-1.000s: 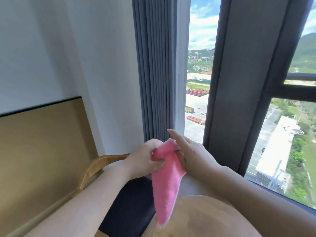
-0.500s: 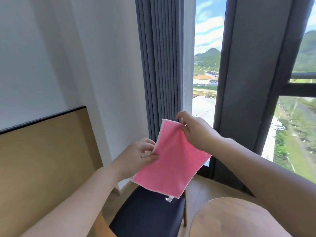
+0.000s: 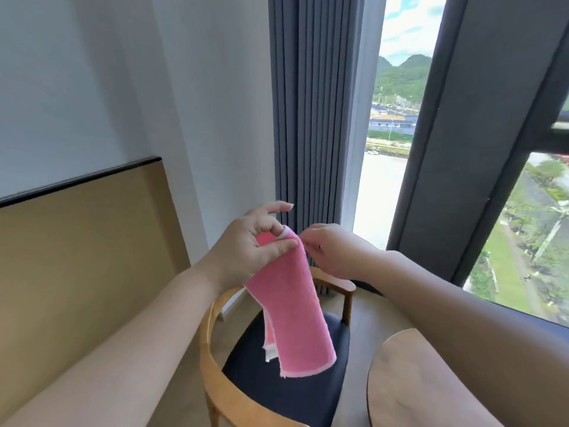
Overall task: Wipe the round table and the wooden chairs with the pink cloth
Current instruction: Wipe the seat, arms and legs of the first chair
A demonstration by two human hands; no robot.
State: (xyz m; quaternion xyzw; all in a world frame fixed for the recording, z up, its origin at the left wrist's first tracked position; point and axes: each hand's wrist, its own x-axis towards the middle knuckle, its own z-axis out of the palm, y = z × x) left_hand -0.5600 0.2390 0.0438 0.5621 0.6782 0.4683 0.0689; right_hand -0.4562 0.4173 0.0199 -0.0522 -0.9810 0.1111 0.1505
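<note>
The pink cloth (image 3: pixel 292 306) hangs folded in half in the air above the chair. My left hand (image 3: pixel 255 245) pinches its top fold between thumb and fingers. My right hand (image 3: pixel 332 251) is just to the right of the fold, fingertips at the cloth's edge; whether it still grips the cloth is unclear. Below them stands a wooden chair (image 3: pixel 212 377) with a curved back and a dark blue seat. The round wooden table (image 3: pixel 397 374) shows at the lower right, partly hidden by my right forearm.
A tan padded panel (image 3: pixel 86 260) lines the white wall on the left. Grey curtains (image 3: pixel 304 127) hang behind the chair, next to a tall window (image 3: pixel 391 143) with dark frames. Light wood floor (image 3: pixel 375 315) lies between chair and window.
The cloth was bunched, then spread flat between both hands, and now hangs folded in half from my left hand. The view has tilted down, showing more of the chair.
</note>
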